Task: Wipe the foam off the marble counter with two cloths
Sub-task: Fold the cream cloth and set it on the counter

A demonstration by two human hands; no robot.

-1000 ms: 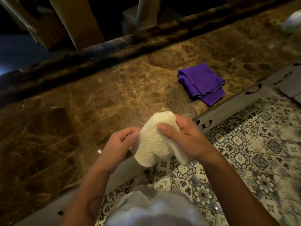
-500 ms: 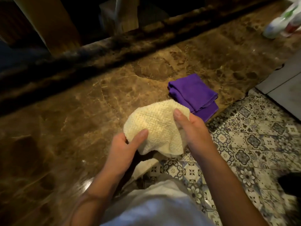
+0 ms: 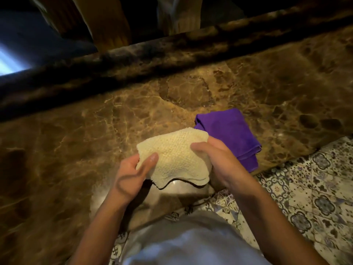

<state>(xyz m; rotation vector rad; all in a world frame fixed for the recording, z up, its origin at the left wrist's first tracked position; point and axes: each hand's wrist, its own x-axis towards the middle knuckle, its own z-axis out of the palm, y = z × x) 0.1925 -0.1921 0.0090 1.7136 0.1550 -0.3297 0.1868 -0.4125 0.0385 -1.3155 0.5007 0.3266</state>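
A cream knitted cloth [image 3: 175, 155] is held spread between both hands just above the front edge of the brown marble counter [image 3: 95, 131]. My left hand [image 3: 131, 175] pinches its left edge with the thumb on top. My right hand [image 3: 215, 159] grips its right edge. A folded purple cloth [image 3: 233, 131] lies on the counter right behind my right hand, partly hidden by it. I see no foam on the marble in this dim light.
A dark raised marble ledge [image 3: 172, 54] runs along the back of the counter. Wooden furniture legs [image 3: 107, 22] stand beyond it. Patterned floor tiles [image 3: 315, 197] show at the lower right, beside my white shirt [image 3: 191, 245].
The bunched cream cloth has been opened out flat between my hands and lifted over the counter edge. The view has shifted, bringing the purple cloth closer behind my right hand.
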